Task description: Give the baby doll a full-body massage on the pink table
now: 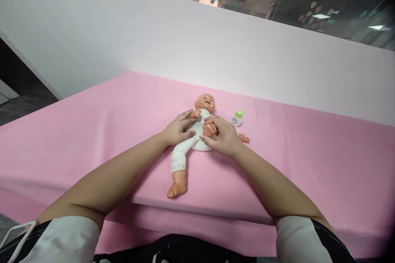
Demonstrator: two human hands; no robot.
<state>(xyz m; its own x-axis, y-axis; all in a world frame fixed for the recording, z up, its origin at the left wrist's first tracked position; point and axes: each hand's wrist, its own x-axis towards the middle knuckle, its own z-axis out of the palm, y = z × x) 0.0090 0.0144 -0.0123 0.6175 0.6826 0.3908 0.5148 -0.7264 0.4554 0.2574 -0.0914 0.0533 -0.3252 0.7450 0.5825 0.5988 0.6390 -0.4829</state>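
Doll: a plastic baby doll [197,131] lies on its back on the pink mattress [92,131], head toward the white wall [123,28], dressed in a white bodysuit.
Doll's legs: one leg stretches toward the near edge of the mattress, its bare foot close to that edge; the other leg is folded up over the belly, its foot [210,128] raised.
Doll's arms: one small arm bends up beside the head on the left; the other reaches out to the right, showing just past the right hand.
Left hand: the left hand [177,129] lies flat on the doll's side and chest, fingers [187,116] stretched out and loose, the thumb resting along the white cloth; it presses rather than grips.
Right hand: the right hand [224,136] curls about the raised foot, fingers closed round the foot and ankle from the right; the lower fingertips touch the white cloth at the hip.
Hedge: whether the right hand also pinches the cloth there I cannot tell, since the hand hides that spot.
Bottle: a small white bottle with a green cap [237,117] lies just beside the doll's shoulder on the right, apart from both hands.
Sleeves: white sleeves cover both upper arms at the bottom of the view.
Background: behind the wall, ceiling lights and pastel heart shapes show, dimly.
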